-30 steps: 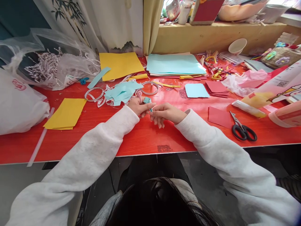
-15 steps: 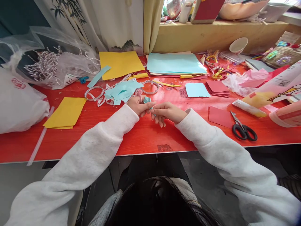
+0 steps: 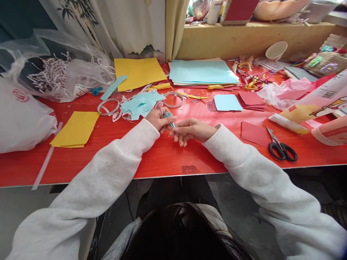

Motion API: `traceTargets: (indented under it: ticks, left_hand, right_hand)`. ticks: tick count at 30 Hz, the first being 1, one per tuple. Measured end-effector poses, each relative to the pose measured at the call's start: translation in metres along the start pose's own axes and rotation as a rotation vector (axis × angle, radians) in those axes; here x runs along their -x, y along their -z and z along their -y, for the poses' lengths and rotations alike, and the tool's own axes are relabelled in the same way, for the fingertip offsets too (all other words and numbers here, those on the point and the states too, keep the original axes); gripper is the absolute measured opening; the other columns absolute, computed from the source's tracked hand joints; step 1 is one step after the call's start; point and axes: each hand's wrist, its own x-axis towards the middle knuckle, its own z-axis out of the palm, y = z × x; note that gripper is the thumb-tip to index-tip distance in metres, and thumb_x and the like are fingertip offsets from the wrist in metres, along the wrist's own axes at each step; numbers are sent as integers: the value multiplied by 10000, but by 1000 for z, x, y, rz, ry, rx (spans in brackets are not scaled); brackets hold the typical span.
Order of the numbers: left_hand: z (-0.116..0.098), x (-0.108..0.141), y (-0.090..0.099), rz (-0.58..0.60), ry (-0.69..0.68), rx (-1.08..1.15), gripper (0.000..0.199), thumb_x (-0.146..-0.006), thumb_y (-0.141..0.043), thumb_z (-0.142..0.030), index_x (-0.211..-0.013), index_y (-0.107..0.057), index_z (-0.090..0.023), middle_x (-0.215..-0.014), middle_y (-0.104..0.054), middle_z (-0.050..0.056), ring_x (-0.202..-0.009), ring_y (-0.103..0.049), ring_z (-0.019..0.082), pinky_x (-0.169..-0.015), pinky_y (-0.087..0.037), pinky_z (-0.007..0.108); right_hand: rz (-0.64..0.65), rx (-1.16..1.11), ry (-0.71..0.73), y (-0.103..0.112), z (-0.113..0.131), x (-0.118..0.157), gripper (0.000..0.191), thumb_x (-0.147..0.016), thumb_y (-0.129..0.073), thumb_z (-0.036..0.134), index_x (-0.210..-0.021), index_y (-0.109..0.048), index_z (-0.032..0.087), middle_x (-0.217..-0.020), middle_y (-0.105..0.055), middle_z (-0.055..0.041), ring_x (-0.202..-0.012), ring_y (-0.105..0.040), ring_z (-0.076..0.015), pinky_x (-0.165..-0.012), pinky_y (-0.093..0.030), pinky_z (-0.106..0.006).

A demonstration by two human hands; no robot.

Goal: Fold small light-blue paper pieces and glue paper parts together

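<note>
Between my hands is a small piece of light-blue paper (image 3: 168,115), folded or rolled narrow toward its lower right end. My left hand (image 3: 157,119) is closed on it, with the thumb along its side. The thumb and forefinger of my right hand (image 3: 191,129) pinch its lower tip, while the other fingers curl loosely below. Just behind my left hand lies a pile of light-blue paper scraps (image 3: 141,104). A clear tape ring (image 3: 173,100) sits beyond the hands, and another ring (image 3: 108,107) lies left of the scraps.
Black-handled scissors (image 3: 282,150) and a red paper square (image 3: 254,133) lie at right. Behind them are a blue square (image 3: 228,103) and stacked red squares (image 3: 251,99). Yellow paper (image 3: 76,128) and a white bag (image 3: 24,122) stand left. Large blue sheets (image 3: 203,71) lie at the back.
The blue paper has turned between my fingers and now looks narrower and more pointed toward my right hand. My hands have shifted slightly; the things on the table lie as before.
</note>
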Motion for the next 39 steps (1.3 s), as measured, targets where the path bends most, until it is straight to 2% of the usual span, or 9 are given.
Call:
traceTargets:
  ticks: [3, 5, 10, 13, 19, 25, 29, 33, 39]
  left_hand:
    - [-2, 0, 1, 4, -22, 11, 415, -592, -753, -400, -648, -423, -154, -427, -536, -42, -256, -388, 50, -258, -267, 165]
    - [-2, 0, 2, 4, -37, 16, 419, -592, -753, -401, -643, -417, -156, -431, -538, -42, -259, -385, 46, -262, -267, 164]
    - [-1, 0, 2, 1, -54, 28, 436, -590, -751, -424, -642, -409, -158, -445, -547, -41, -256, -374, 40, -259, -259, 166]
    - [0, -1, 3, -8, -60, 35, 448, -593, -747, -443, -659, -406, -159, -461, -554, -45, -259, -376, 37, -259, -253, 162]
    - [1, -2, 4, -45, -57, 12, 467, -572, -763, -450, -669, -415, -154, -448, -541, -53, -256, -361, 29, -257, -226, 154]
    - [1, -1, 1, -15, -43, -8, 456, -598, -750, -461, -697, -430, -151, -463, -533, -51, -265, -368, 31, -265, -232, 160]
    - [0, -2, 2, 23, -49, 21, 470, -630, -727, -463, -852, -467, -140, -490, -529, -60, -298, -410, 41, -296, -287, 159]
    - [-1, -2, 3, 89, -58, 45, 561, -619, -751, -367, -1023, -452, -118, -591, -587, -30, -376, -482, 62, -347, -377, 175]
    - [1, -1, 4, 53, -100, 24, 332, -676, -694, -308, -855, -486, -122, -539, -557, -33, -367, -473, 60, -343, -371, 167]
  right_hand:
    - [35, -31, 5, 3, 0, 1, 192, -861, -500, 229, -927, -604, 82, -747, -656, -58, -585, -642, -104, -518, -526, -189]
    - [35, -32, 12, 3, 0, 1, 184, -859, -504, 234, -898, -601, 82, -736, -656, -59, -587, -643, -107, -521, -527, -190]
    - [-56, 26, 60, -2, 1, 0, 219, -817, -575, 268, -707, -550, 80, -558, -610, -35, -429, -577, -99, -404, -472, -180]
    - [-117, 44, 95, -3, 1, -1, 240, -808, -590, 281, -680, -531, 87, -517, -588, -18, -388, -553, -91, -364, -437, -163]
    - [-91, 3, 67, -2, -1, -3, 238, -871, -491, 297, -825, -563, 74, -687, -634, -57, -549, -632, -114, -499, -529, -202]
    - [-171, 13, 132, -2, -1, -4, 145, -837, -548, 234, -800, -541, 94, -651, -609, -23, -522, -616, -93, -510, -528, -185]
    - [-232, 39, 182, -2, 0, -3, 170, -844, -537, 240, -748, -540, 100, -587, -595, -13, -448, -575, -76, -441, -487, -168]
    - [-255, 51, 203, -1, 0, -2, 156, -854, -507, 218, -757, -542, 102, -593, -593, -7, -443, -573, -70, -440, -488, -164]
    - [-243, 110, 214, -1, 1, -2, 168, -840, -529, 216, -730, -554, 91, -584, -599, -17, -426, -583, -93, -413, -489, -179]
